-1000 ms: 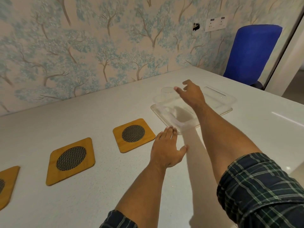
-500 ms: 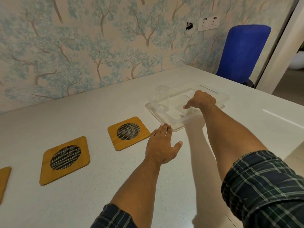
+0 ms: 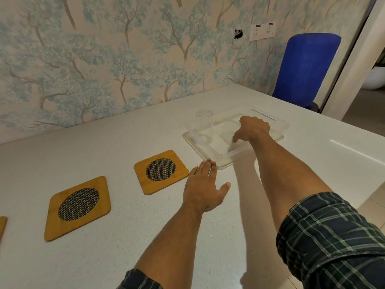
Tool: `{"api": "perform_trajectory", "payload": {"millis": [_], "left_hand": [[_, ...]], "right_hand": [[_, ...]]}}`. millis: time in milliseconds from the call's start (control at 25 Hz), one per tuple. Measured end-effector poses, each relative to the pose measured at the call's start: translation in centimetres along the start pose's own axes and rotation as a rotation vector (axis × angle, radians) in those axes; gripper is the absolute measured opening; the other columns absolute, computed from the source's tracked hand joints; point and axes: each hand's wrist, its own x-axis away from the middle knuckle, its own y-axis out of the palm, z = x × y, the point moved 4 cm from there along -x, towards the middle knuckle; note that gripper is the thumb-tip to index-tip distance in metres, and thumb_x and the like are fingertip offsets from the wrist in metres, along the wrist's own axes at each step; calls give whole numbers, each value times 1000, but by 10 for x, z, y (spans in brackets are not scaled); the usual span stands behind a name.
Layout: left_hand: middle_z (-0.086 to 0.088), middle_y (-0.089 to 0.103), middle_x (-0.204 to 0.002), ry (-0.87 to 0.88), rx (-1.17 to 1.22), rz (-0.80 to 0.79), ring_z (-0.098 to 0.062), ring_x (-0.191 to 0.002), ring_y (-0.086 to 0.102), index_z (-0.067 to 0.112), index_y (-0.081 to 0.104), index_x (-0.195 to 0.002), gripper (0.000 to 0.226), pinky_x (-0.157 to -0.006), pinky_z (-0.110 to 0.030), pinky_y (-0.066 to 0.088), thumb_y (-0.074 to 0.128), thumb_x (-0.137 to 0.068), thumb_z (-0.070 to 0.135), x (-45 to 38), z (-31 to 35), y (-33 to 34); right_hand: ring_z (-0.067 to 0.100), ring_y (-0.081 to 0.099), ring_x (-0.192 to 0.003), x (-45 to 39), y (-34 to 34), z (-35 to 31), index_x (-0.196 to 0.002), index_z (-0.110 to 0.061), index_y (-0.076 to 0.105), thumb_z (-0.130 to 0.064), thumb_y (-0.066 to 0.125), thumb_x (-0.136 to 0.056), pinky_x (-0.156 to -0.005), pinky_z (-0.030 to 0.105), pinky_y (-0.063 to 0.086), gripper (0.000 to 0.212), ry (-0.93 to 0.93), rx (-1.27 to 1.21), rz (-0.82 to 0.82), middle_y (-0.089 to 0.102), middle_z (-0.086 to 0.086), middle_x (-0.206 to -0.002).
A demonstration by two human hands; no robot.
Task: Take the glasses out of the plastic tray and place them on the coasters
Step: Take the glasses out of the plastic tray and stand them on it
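Note:
A clear plastic tray lies on the white table at centre right. One clear glass stands upright in its far left corner. My right hand reaches down inside the tray with its fingers curled, one fingertip near the tray floor. A faint see-through shape lies under it, and I cannot tell whether that is a glass or a shadow. My left hand rests flat on the table, fingertips touching the tray's near corner. Bamboo coasters with dark mesh centres lie to the left: one close to my left hand, another further left.
A third coaster's edge shows at the left border. A blue chair stands behind the table's far right corner. Tree-patterned wallpaper runs along the table's back edge. The table's right edge drops to the floor beside my right arm.
My right hand has come down from above the tray's far side into the tray and curled its fingers. The left hand has stayed flat by the tray's corner.

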Motion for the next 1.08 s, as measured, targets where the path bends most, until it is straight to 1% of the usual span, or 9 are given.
{"api": "perform_trajectory", "payload": {"millis": [160, 320, 440, 600, 760, 840, 920, 1000, 1080], "left_hand": [[-6, 6, -173, -1, 3, -10, -22, -160, 4, 14, 10, -164, 91, -130, -43, 7, 20, -95, 73, -1, -2, 2], [-5, 5, -173, -5, 1, -8, -22, -161, 3, 15, 9, -164, 91, -130, -44, 8, 19, -94, 73, -1, -2, 3], [-5, 6, -173, -8, -1, 0, -21, -160, 4, 15, 9, -164, 92, -130, -44, 8, 18, -94, 74, -1, -1, 3], [-5, 10, -173, -9, 27, 15, -21, -160, 7, 15, 12, -164, 91, -130, -44, 9, 24, -95, 72, 0, 0, 2], [-5, 9, -173, -11, 17, 9, -22, -160, 7, 15, 12, -164, 90, -130, -45, 9, 24, -95, 73, 0, 0, 1], [-5, 9, -173, -9, 16, 8, -21, -160, 6, 15, 12, -164, 91, -130, -44, 9, 23, -95, 73, 0, 0, 1], [-4, 9, -173, -10, 17, 8, -21, -160, 6, 15, 11, -164, 91, -130, -44, 9, 23, -95, 73, -1, -1, 2], [-4, 8, -173, -9, 16, 4, -20, -160, 5, 15, 11, -164, 92, -130, -43, 7, 22, -94, 74, -1, -1, 3], [-4, 6, -173, -7, 6, -2, -20, -160, 4, 15, 10, -164, 92, -130, -43, 6, 19, -93, 74, 0, -1, 4]], "right_hand": [[28, 62, -99, -15, -14, -9, -124, -19, 57, -57, 84, -69, -77, 39, 46, 72, 15, -63, 142, 67, 6, -110], [30, 62, -105, -27, -20, -18, -128, -15, 49, -54, 87, -67, -76, 39, 51, 82, 38, -181, 222, 65, 8, -114], [32, 59, -110, -34, -16, -24, -132, -14, 48, -48, 86, -72, -81, 40, 52, 79, 11, -221, 246, 59, 11, -123], [34, 59, -107, -43, -8, -31, -135, -15, 53, -39, 79, -85, -76, 37, 47, 62, -8, -231, 239, 42, 13, -136], [37, 61, -108, -49, 3, -37, -141, -14, 50, -28, 71, -93, -75, 37, 45, 54, -47, -241, 222, 37, 14, -143], [39, 60, -111, -50, 6, -37, -144, -15, 47, -27, 68, -95, -80, 39, 48, 55, -64, -246, 228, 36, 15, -144], [39, 58, -116, -50, 7, -36, -149, -17, 43, -31, 67, -97, -87, 42, 49, 59, -82, -258, 213, 35, 14, -147], [38, 56, -121, -50, 5, -32, -151, -20, 40, -44, 64, -96, -92, 44, 48, 65, -95, -264, 188, 36, 14, -149], [37, 52, -126, -49, -1, -27, -152, -21, 37, -58, 52, -98, -95, 47, 47, 67, -95, -274, 208, 39, 14, -149]]}}
